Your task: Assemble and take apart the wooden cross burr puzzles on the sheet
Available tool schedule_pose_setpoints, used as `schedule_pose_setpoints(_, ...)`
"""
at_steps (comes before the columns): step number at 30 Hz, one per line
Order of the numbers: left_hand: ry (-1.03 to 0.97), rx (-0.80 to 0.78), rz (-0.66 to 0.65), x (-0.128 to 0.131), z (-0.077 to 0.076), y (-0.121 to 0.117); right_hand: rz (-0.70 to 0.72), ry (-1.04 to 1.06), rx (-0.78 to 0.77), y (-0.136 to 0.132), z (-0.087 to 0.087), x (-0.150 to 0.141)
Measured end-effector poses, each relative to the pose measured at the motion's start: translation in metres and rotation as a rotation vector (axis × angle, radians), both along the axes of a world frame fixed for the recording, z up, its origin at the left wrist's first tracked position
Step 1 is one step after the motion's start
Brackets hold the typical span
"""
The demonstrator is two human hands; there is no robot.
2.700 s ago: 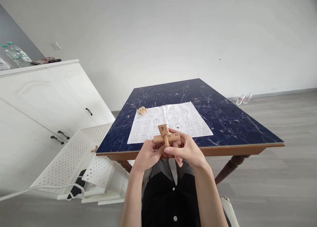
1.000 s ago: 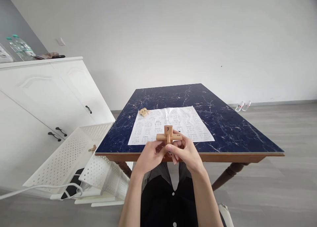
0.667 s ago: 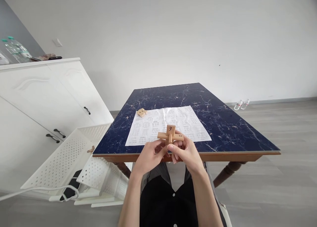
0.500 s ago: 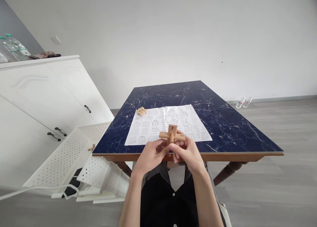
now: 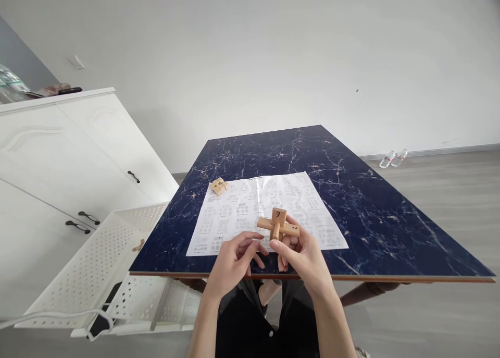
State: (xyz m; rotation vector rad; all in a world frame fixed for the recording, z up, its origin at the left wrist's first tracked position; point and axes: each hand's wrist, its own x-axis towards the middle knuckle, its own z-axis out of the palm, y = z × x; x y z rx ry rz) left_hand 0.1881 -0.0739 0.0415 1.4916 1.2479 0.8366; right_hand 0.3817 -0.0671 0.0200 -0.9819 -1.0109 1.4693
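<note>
A wooden cross-shaped puzzle (image 5: 278,224), built of interlocked numbered bars, is held just above the near edge of a dark blue marble table (image 5: 371,207). My right hand (image 5: 302,256) grips it from below with thumb and fingers closed on the bars. My left hand (image 5: 234,259) is just left of the puzzle, fingers loosely curled and apart, touching nothing I can make out. A printed instruction sheet (image 5: 242,212) lies on the table beneath the puzzle. Loose wooden pieces (image 5: 219,185) sit at the sheet's far left corner.
A white cabinet (image 5: 58,155) stands at the left with bottles on top. White perforated baskets (image 5: 113,264) lie on the floor beside the table, one with a small wooden piece (image 5: 137,245) on it. Two bottles (image 5: 394,158) lie by the far wall.
My left hand has come off the puzzle, which now rests in my right hand alone. The puzzle has moved slightly right and forward over the table.
</note>
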Motion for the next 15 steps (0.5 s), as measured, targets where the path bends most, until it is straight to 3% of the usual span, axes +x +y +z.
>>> schedule_pose_setpoints(7,-0.091,-0.025,0.161,-0.012,-0.005,0.008,-0.046,0.049,-0.090,0.003,0.002,-0.001)
schedule_pose_setpoints(15,-0.032,-0.061,0.095,-0.016,-0.012,0.008,0.016,0.049,-0.128,0.013,-0.004,0.004)
